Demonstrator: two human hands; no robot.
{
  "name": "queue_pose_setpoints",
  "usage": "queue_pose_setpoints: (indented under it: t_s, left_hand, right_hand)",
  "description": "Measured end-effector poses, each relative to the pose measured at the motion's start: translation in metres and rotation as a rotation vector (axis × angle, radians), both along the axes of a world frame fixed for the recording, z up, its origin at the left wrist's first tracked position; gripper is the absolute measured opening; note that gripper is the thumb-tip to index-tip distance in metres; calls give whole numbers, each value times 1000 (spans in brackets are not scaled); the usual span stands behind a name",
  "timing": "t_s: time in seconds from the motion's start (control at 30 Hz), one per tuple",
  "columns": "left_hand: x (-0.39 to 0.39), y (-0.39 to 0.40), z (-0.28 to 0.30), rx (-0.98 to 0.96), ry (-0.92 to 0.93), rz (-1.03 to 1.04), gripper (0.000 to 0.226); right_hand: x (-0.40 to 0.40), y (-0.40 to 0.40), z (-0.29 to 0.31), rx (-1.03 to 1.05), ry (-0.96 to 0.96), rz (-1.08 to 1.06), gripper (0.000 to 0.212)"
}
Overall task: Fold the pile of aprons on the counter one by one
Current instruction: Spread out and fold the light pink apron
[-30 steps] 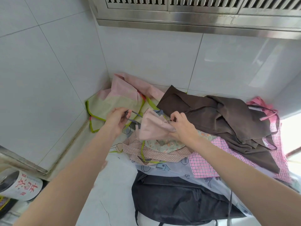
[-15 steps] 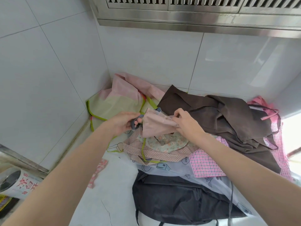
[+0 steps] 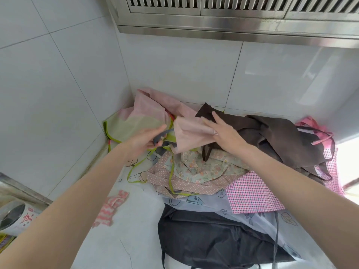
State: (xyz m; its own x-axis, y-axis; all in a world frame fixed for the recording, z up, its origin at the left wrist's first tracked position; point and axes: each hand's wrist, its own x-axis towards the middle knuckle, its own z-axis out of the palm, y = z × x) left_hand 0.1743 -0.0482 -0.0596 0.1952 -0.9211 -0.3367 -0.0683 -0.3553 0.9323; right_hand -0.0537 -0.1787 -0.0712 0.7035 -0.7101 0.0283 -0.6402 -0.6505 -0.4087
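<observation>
Pink apron (image 3: 191, 133) held by both hands, seemingly folded.

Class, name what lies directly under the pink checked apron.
Under the pink checked apron a translucent printed apron shows, overlying a black apron. Whatever else sits beneath the check is covered.

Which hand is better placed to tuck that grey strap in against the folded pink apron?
Left. The left hand already pinches the grey strap beside the folded pink apron. The right hand lies on top of that apron, holding it.
</observation>
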Motion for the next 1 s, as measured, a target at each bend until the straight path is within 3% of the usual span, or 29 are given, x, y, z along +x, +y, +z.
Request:
queue_pose_setpoints:
  t_s: [0.07, 0.13, 0.2, 0.27, 0.33, 0.43, 0.53, 0.63, 0.67, 0.73, 0.83, 0.93, 1.0]
  left_hand:
    - [-4, 2, 0, 54, -81, -68, 37]
    - [-12, 3, -1, 96, -16, 42, 39]
    - [-16, 1, -2, 186, 394, 238, 51]
    - [-18, -2, -8, 229, 825, 233, 70]
    - [-20, -6, -14, 180, 1053, 163, 75]
    - [-23, -12, -22, 48, 1218, 222, 70]
    - [-19, -15, -32, -56, 1032, 372, 61]
    - [-14, -18, -42, -170, 670, 506, 12]
    - [-16, -19, -46, -189, 577, 543, 8]
    - [-19, -17, -61, -128, 368, 555, 27]
    - [-33, 1, -104, 64, 12, 428, 32]
    - [-33, 21, -147, 187, -247, 176, 30]
    - [-29, 29, -158, 158, -345, 102, 33]
  right_hand:
    - [6, -6, 20, -74, -1, 0, 57]
    - [13, -10, 33, -131, -27, 29, 51]
    - [21, -8, 37, -217, -11, 35, 47]
    - [28, 1, 38, -404, -1, 49, 50]
    - [31, 9, 34, -579, -9, 140, 50]
    - [29, 20, 25, -698, 114, 235, 43]
    - [22, 21, 19, -695, 198, 309, 48]
    - [13, 21, 6, -735, 198, 369, 54]
    - [9, 22, -3, -718, 198, 390, 60]
    - [0, 31, -29, -653, 194, 433, 70]
    - [-13, 55, -76, -454, 391, 537, 78]
    - [-29, 74, -104, -152, 651, 643, 63]
    - [-28, 74, -111, 9, 646, 614, 59]
